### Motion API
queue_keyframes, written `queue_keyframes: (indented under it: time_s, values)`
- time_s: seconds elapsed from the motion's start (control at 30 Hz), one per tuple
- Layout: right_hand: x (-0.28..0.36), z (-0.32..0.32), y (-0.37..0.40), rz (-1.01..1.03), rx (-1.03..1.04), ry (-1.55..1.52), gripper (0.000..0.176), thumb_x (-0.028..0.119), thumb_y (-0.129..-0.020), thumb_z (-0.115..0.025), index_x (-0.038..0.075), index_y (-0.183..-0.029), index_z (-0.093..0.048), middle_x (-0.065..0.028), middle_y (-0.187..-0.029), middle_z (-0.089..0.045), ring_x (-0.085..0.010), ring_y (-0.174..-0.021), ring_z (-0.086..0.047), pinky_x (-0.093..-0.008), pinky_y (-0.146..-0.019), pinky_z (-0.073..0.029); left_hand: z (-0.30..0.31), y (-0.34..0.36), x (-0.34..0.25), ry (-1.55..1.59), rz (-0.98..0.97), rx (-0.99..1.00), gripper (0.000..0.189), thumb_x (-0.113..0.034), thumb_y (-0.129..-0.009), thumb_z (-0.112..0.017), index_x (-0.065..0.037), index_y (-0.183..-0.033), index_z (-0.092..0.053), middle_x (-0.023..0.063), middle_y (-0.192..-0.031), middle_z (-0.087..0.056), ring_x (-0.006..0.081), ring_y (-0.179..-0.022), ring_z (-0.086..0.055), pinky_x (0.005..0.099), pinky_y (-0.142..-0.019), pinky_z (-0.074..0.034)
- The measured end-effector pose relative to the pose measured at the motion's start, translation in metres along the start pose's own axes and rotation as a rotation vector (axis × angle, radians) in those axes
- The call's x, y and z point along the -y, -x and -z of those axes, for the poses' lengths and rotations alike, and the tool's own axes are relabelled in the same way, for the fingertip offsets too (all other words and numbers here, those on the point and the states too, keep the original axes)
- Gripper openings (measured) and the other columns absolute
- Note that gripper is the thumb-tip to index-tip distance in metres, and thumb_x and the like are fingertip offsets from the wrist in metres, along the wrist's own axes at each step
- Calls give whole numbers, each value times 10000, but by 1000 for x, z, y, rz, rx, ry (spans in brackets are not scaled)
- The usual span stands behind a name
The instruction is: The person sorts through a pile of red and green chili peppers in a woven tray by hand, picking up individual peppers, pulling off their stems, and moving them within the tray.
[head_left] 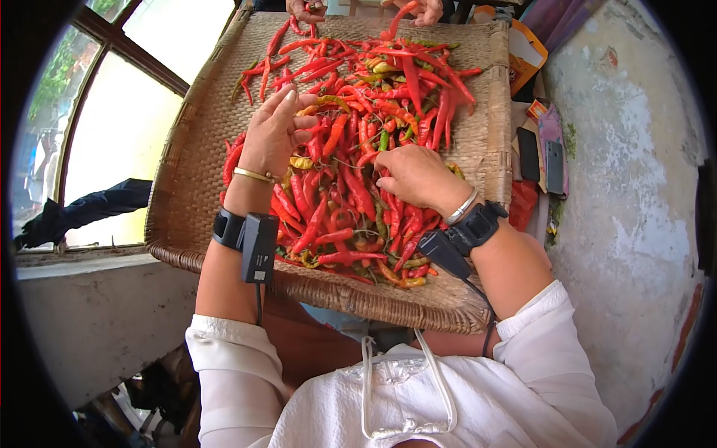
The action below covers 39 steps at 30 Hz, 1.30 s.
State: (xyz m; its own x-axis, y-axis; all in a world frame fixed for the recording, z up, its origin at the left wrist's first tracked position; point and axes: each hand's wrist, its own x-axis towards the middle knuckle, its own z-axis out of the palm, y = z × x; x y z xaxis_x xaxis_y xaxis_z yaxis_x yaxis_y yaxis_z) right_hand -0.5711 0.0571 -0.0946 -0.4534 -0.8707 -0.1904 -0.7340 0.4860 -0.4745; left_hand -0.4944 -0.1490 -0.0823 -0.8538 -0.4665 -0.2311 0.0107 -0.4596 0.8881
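A heap of chili peppers (358, 194), mostly red with some green and yellowish ones, lies in a large woven basket tray (478, 134). My left hand (275, 134) is raised over the heap's left side, palm turned inward, fingers apart and loosely bent. Close to its fingertips lies a yellow-orange chili (331, 101). My right hand (418, 176) reaches down into the middle of the heap, its fingers bent together at a red chili pepper (367, 159). The palm hides part of that grip. Both wrists carry a bracelet and a strapped black device.
Across the tray are another person's hands, one (306, 10) at the rim and one (426, 10) near a raised red chili. Two phones (528, 154) lie right of the tray beside a rough wall (627, 187). A window (112, 112) with dark cloth is at the left.
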Motion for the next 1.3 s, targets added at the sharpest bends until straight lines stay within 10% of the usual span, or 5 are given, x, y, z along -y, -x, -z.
queue_keyframes:
  time_s: [0.2, 0.77, 1.07, 1.13, 1.3]
  values:
    - [-2, -5, -1, 5, -66, 78, 210, 210, -727, -632, 36, -833, -584, -167, -794, -609, -335, -810, -587, -431, -713, -469, -18, 8, 48, -1472, -592, 231, 316, -163, -797, -550, -23, -1078, -513, 134, -911, -609, 259, -750, -612, 357, -636, -490]
    - [2, -5, -2, 6, -18, 118, 201, 215, -736, -625, 53, -844, -576, -154, -790, -611, -328, -799, -589, -431, -700, -470, -20, 12, 63, -1874, -470, 389, 123, -210, -757, -559, -98, -804, -581, 55, -808, -557, 202, -769, -580, 348, -595, -496]
    - [6, 6, -1, 5, -97, 36, 192, 221, -747, -609, 38, -795, -574, -139, -776, -609, -320, -803, -582, -429, -701, -461, -19, 9, 29, -1348, -746, 329, 145, -148, -792, -568, -72, -908, -608, 58, -727, -625, 164, -635, -596, 263, -543, -474]
    - [5, 6, -1, 15, -113, 50, 195, 222, -749, -608, 36, -797, -578, -139, -777, -610, -314, -805, -583, -424, -701, -462, -29, 19, 1, -677, -73, 186, 110, -138, -833, -566, -45, -883, -600, 33, -706, -615, 103, -613, -586, 225, -524, -465]
    - [1, 0, 0, 57, -111, 48, 189, 214, -752, -610, 42, -829, -586, -132, -799, -614, -301, -802, -589, -415, -699, -467, -3, -10, 2, -287, -268, -96, 311, -156, -859, -537, -10, -1133, -514, 95, -975, -587, 162, -808, -607, 264, -663, -498]
